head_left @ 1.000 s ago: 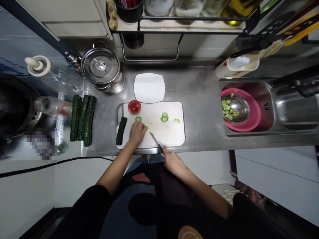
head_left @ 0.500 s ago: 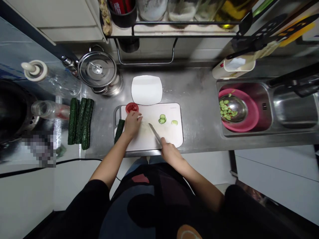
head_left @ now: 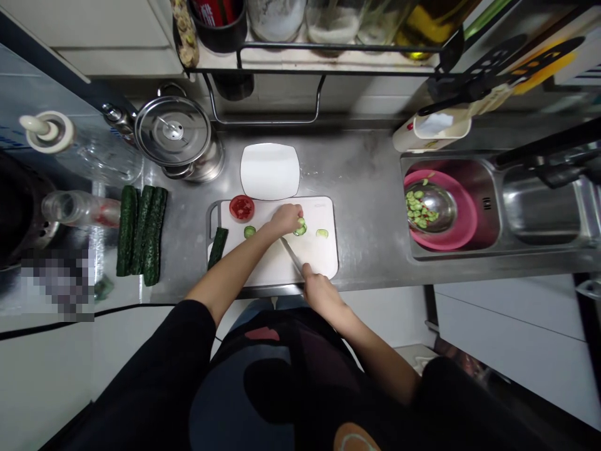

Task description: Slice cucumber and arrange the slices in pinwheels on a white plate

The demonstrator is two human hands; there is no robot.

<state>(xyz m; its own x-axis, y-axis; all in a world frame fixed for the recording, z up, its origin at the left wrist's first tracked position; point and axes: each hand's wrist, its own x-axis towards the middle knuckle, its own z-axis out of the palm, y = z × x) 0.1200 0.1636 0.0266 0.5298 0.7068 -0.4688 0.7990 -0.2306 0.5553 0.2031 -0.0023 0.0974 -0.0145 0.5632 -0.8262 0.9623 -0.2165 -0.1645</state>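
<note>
My left hand (head_left: 286,219) reaches across the white cutting board (head_left: 267,269), its fingers closed at a small stack of cucumber slices (head_left: 300,230) and partly covering it. In my right hand (head_left: 320,289) is a kitchen knife (head_left: 292,255), its blade slanting up and left, low over the board. Another slice of cucumber lies alone to the right, and a green cucumber piece (head_left: 250,232) lies left of my left hand. A dark cucumber length (head_left: 218,248) rests at the board's left side. A small red dish (head_left: 241,208) sits at the upper left corner.
Behind the board lies a white plate (head_left: 270,170). Several whole cucumbers (head_left: 153,238) are at the left, near a lidded steel pot (head_left: 173,134). At the right, the sink holds a pink basin (head_left: 464,225) with a metal bowl of cucumber pieces. A loaded rack hangs above.
My left hand has moved right, from beside the red dish to the stacked slices. The red dish and a cucumber piece near it have come into full view. My right hand keeps the knife almost still.
</note>
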